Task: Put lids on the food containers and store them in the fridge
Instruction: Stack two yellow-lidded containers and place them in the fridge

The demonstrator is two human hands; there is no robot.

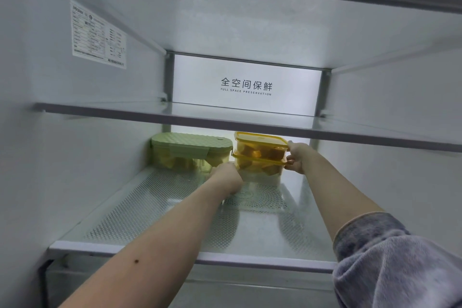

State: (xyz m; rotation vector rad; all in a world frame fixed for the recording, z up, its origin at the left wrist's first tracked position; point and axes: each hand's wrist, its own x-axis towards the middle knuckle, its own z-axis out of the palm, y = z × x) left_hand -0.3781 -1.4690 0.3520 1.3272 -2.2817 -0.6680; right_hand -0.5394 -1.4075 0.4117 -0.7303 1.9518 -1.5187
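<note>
Two clear containers with yellow lids stand stacked at the back of the lower fridge shelf (155, 210). The upper yellow-lidded container (260, 146) rests on the lower yellow-lidded container (257, 166); both hold orange-brown food pieces. My left hand (228, 177) grips the stack's left side low down. My right hand (297, 156) holds its right side, fingers on both containers. Just left of the stack sits an oval green-lidded container (190, 150) with its lid clipped on.
A glass shelf (225, 121) runs closely above the containers, leaving little headroom. The fridge side walls close in left and right. A label sticker (97, 35) is on the left wall. The back panel (246, 85) is lit.
</note>
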